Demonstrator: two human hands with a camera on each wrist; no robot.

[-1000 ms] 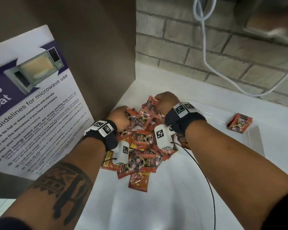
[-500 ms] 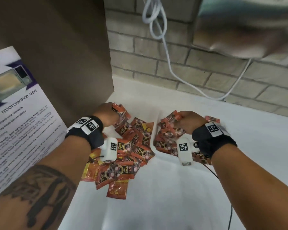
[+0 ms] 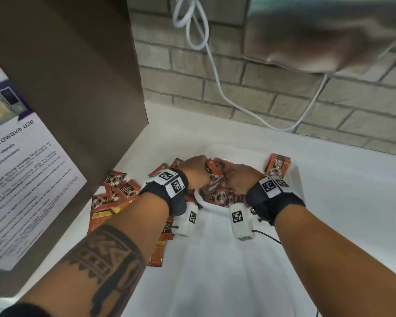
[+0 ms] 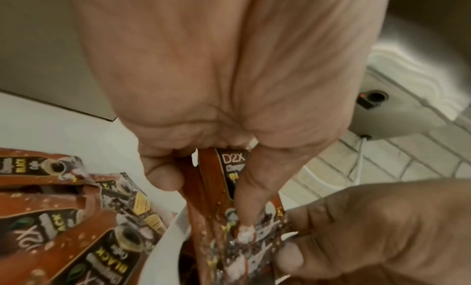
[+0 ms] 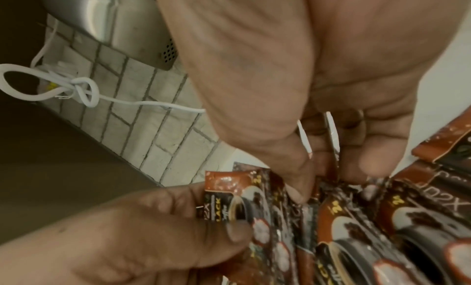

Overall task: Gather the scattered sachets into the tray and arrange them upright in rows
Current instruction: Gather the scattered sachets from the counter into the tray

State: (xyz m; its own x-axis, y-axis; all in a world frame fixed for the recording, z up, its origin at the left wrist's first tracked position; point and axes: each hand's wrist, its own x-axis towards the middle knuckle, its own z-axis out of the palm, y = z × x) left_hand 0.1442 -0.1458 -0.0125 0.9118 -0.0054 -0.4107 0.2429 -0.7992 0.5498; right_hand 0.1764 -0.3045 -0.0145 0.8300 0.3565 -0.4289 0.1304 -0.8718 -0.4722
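Coffee sachets [image 3: 215,195] in the white tray [image 3: 298,177]; left hand [image 3: 196,170] and right hand [image 3: 244,177] each pinch several together.

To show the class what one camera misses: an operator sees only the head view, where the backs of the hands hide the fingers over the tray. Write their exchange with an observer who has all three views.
Operator: What is the left hand gripping?
Observer: In the left wrist view, the left hand pinches a bunch of D2X coffee sachets between thumb and fingers, just above the white tray rim.
Operator: And the right?
Observer: In the right wrist view, the right hand pinches several edge-on sachets, whose white edges poke up between thumb and fingers.
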